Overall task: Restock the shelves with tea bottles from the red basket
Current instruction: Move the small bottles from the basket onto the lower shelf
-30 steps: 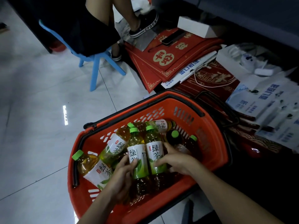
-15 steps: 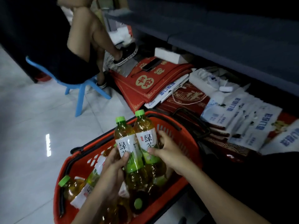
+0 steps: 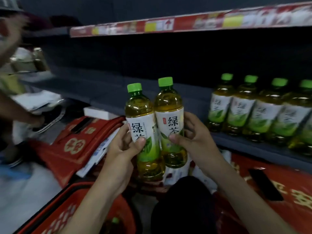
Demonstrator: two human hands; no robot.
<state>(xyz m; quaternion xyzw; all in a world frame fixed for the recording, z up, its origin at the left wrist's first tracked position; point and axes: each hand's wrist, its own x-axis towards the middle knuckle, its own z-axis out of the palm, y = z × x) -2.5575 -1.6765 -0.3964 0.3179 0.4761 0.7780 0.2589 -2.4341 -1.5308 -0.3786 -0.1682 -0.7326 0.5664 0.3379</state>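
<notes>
Tea bottles (image 3: 152, 125), two in number, are held upright, side by side and touching, in front of the lower shelf (image 3: 109, 86) and above the red basket (image 3: 50, 217) at the bottom left of the view. The left hand (image 3: 121, 149) grips the left bottle (image 3: 143, 119), thumb across the front of the label and fingers wrapped behind. The right hand (image 3: 194, 141) grips the right bottle (image 3: 170, 102), thumb on the lower label and fingers curled round the far side; this bottle sits slightly higher than its neighbour. Both have green caps, white-and-green labels and amber contents. A row of matching bottles (image 3: 263, 112) stands upright on the lower shelf to the right, well apart from the held pair. One green cap (image 3: 115, 220) shows inside the basket. Red flat packs (image 3: 79, 137) lie on the floor below the shelf. A second person (image 3: 10, 39) at the left edge is too blurred to report.
</notes>
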